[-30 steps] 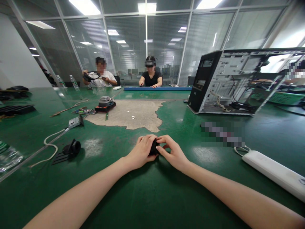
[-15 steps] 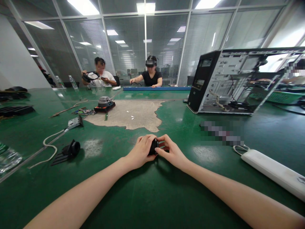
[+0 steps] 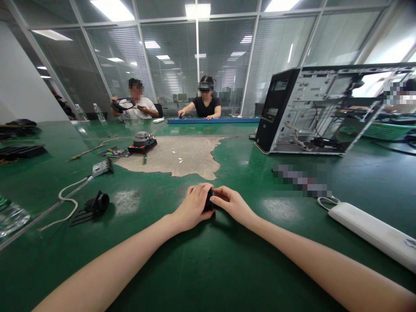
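My left hand point(image 3: 194, 205) is wrapped over a small black boxy part point(image 3: 209, 201) just above the green table, its fingers on top and its thumb beneath. Most of the part is covered by the hands, so I cannot tell its exact kind. On the part's right side, my right hand point(image 3: 232, 202) is closed, with the thumb and fingertips pinching at its edge. A black plastic piece point(image 3: 95, 205) with a round collar and slats lies to the left of my left hand.
An open computer case point(image 3: 282, 112) stands at the right on the green table point(image 3: 208, 268). A white power strip point(image 3: 370, 234) lies nearer. Left are a metal box with a cable point(image 3: 103, 167), a circuit board point(image 3: 113, 152) and a cooler point(image 3: 143, 141). Two people sit across.
My right hand's fingers have drawn closer together, and its thumb has shifted slightly up and left along the black part. My left hand keeps its hold.
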Action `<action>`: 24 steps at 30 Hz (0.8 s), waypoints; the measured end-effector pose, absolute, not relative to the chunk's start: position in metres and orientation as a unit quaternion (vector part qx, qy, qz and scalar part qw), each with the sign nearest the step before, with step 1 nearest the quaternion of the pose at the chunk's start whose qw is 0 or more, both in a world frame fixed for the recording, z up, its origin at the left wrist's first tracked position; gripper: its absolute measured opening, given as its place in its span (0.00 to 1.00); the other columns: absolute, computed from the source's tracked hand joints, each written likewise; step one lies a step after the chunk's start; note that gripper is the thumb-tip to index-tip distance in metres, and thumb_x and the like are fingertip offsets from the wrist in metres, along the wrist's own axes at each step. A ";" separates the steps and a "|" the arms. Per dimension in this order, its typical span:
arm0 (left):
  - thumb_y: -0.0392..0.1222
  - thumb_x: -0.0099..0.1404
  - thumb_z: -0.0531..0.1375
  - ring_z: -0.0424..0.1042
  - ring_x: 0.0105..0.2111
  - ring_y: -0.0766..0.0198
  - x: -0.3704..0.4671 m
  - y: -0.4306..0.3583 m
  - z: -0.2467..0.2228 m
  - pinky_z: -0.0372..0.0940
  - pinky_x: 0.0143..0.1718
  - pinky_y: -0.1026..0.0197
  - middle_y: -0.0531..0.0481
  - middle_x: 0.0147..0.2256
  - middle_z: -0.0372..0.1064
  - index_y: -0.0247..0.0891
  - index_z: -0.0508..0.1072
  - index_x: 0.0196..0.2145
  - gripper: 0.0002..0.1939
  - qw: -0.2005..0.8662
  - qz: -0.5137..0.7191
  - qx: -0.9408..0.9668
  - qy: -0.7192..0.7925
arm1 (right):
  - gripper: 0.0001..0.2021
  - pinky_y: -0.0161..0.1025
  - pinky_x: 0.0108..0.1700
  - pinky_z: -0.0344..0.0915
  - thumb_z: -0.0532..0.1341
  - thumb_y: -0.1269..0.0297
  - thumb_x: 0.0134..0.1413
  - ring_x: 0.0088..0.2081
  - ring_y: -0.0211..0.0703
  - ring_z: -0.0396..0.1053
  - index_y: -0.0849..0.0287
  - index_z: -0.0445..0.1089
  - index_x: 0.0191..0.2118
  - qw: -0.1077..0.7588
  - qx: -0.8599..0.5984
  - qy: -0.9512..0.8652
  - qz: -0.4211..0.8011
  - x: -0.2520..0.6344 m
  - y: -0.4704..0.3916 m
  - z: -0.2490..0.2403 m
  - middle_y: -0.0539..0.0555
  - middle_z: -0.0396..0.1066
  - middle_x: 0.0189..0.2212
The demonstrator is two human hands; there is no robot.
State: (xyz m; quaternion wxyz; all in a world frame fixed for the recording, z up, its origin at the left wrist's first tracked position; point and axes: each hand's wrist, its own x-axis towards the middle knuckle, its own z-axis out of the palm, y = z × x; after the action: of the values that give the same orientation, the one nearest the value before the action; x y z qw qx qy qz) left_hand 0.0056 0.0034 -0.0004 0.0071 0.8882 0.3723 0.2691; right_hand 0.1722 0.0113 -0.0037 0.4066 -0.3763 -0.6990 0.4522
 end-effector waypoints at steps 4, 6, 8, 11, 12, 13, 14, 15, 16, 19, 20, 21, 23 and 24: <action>0.38 0.55 0.58 0.56 0.50 0.53 0.007 0.002 0.000 0.53 0.47 0.49 0.40 0.48 0.56 0.37 0.48 0.52 0.30 0.002 0.273 0.888 0.370 | 0.11 0.38 0.37 0.64 0.56 0.58 0.50 0.33 0.39 0.67 0.61 0.67 0.35 0.389 -0.389 -0.726 0.412 0.172 0.013 -0.002 0.52 0.70 0.30; 0.37 0.55 0.58 0.56 0.50 0.53 0.007 0.002 0.000 0.53 0.47 0.49 0.40 0.48 0.57 0.36 0.48 0.51 0.29 0.005 0.273 0.887 0.372 | 0.12 0.37 0.37 0.64 0.55 0.57 0.51 0.32 0.39 0.67 0.60 0.66 0.37 0.389 -0.393 -0.738 0.386 0.172 0.011 -0.002 0.51 0.69 0.30; 0.37 0.55 0.58 0.56 0.49 0.53 0.006 0.002 -0.001 0.53 0.47 0.50 0.40 0.48 0.57 0.36 0.49 0.51 0.29 0.008 0.271 0.886 0.375 | 0.11 0.36 0.35 0.65 0.55 0.58 0.51 0.32 0.38 0.66 0.59 0.66 0.37 0.389 -0.392 -0.747 0.371 0.172 0.009 -0.001 0.51 0.69 0.30; 0.37 0.54 0.58 0.56 0.49 0.54 0.005 0.003 -0.002 0.52 0.48 0.50 0.40 0.48 0.56 0.36 0.48 0.51 0.30 0.010 0.269 0.888 0.372 | 0.09 0.35 0.34 0.65 0.56 0.61 0.51 0.32 0.38 0.66 0.58 0.64 0.37 0.391 -0.385 -0.759 0.350 0.172 0.005 0.000 0.51 0.67 0.30; 0.36 0.53 0.58 0.56 0.50 0.54 0.004 0.004 -0.002 0.52 0.48 0.50 0.40 0.49 0.56 0.37 0.48 0.51 0.30 0.010 0.270 0.889 0.369 | 0.09 0.36 0.34 0.65 0.57 0.61 0.50 0.33 0.39 0.66 0.57 0.63 0.38 0.392 -0.383 -0.764 0.340 0.172 0.003 0.001 0.51 0.67 0.31; 0.35 0.53 0.58 0.56 0.50 0.54 0.004 0.004 -0.003 0.51 0.48 0.50 0.41 0.49 0.56 0.37 0.48 0.51 0.31 0.011 0.271 0.890 0.366 | 0.09 0.36 0.34 0.66 0.57 0.62 0.50 0.34 0.39 0.66 0.57 0.63 0.38 0.393 -0.382 -0.769 0.329 0.172 0.002 0.001 0.51 0.66 0.32; 0.35 0.52 0.58 0.56 0.50 0.54 0.004 0.004 -0.003 0.51 0.48 0.50 0.41 0.49 0.56 0.38 0.48 0.52 0.32 0.012 0.271 0.891 0.364 | 0.09 0.36 0.35 0.66 0.58 0.62 0.49 0.35 0.39 0.66 0.56 0.63 0.38 0.394 -0.382 -0.773 0.318 0.172 0.001 0.002 0.51 0.66 0.33; 0.34 0.52 0.58 0.56 0.50 0.54 0.004 0.004 -0.003 0.51 0.48 0.50 0.41 0.49 0.56 0.38 0.48 0.52 0.32 0.014 0.272 0.891 0.363 | 0.10 0.36 0.35 0.66 0.58 0.62 0.49 0.35 0.40 0.66 0.56 0.63 0.38 0.395 -0.380 -0.776 0.311 0.171 0.000 0.002 0.51 0.65 0.34; 0.34 0.52 0.58 0.56 0.50 0.54 0.003 0.005 -0.002 0.51 0.48 0.50 0.41 0.49 0.56 0.38 0.48 0.52 0.32 0.015 0.272 0.891 0.363 | 0.10 0.36 0.35 0.66 0.58 0.62 0.49 0.35 0.39 0.66 0.56 0.62 0.38 0.397 -0.379 -0.776 0.309 0.171 -0.001 0.003 0.51 0.65 0.34; 0.36 0.53 0.58 0.56 0.50 0.54 0.004 0.005 -0.002 0.52 0.48 0.50 0.42 0.48 0.57 0.39 0.48 0.51 0.31 0.015 0.275 0.890 0.363 | 0.07 0.35 0.33 0.66 0.54 0.62 0.53 0.33 0.38 0.66 0.56 0.61 0.37 0.406 -0.375 -0.765 0.330 0.171 0.001 0.001 0.51 0.64 0.32; 0.36 0.53 0.58 0.56 0.50 0.54 0.004 0.004 -0.001 0.52 0.48 0.50 0.42 0.48 0.57 0.39 0.48 0.51 0.30 0.015 0.277 0.889 0.364 | 0.06 0.35 0.33 0.66 0.52 0.62 0.54 0.32 0.37 0.66 0.56 0.61 0.37 0.409 -0.372 -0.759 0.345 0.171 0.002 0.001 0.50 0.64 0.31; 0.37 0.54 0.58 0.56 0.49 0.54 0.004 0.004 -0.001 0.52 0.48 0.50 0.42 0.48 0.57 0.39 0.49 0.51 0.30 0.015 0.277 0.889 0.365 | 0.06 0.35 0.32 0.66 0.52 0.62 0.55 0.32 0.37 0.66 0.56 0.61 0.37 0.411 -0.370 -0.751 0.361 0.170 0.003 0.000 0.50 0.64 0.30; 0.37 0.54 0.58 0.57 0.49 0.54 0.005 0.004 -0.001 0.52 0.48 0.50 0.41 0.48 0.57 0.39 0.49 0.51 0.29 0.016 0.275 0.888 0.368 | 0.06 0.35 0.33 0.66 0.53 0.62 0.54 0.32 0.37 0.66 0.57 0.60 0.37 0.413 -0.368 -0.735 0.393 0.170 0.005 -0.002 0.50 0.64 0.31; 0.38 0.54 0.58 0.57 0.49 0.53 0.005 0.004 0.000 0.52 0.48 0.50 0.41 0.48 0.57 0.39 0.49 0.51 0.29 0.016 0.273 0.889 0.368 | 0.07 0.36 0.34 0.67 0.53 0.62 0.53 0.33 0.37 0.66 0.57 0.59 0.38 0.413 -0.371 -0.728 0.403 0.170 0.006 -0.003 0.50 0.65 0.32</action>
State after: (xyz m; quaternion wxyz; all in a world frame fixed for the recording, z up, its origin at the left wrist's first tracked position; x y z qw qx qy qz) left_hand 0.0046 0.0042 -0.0004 0.0158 0.8885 0.3684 0.2729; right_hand 0.1704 0.0064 -0.0027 0.4126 -0.3710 -0.7276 0.4033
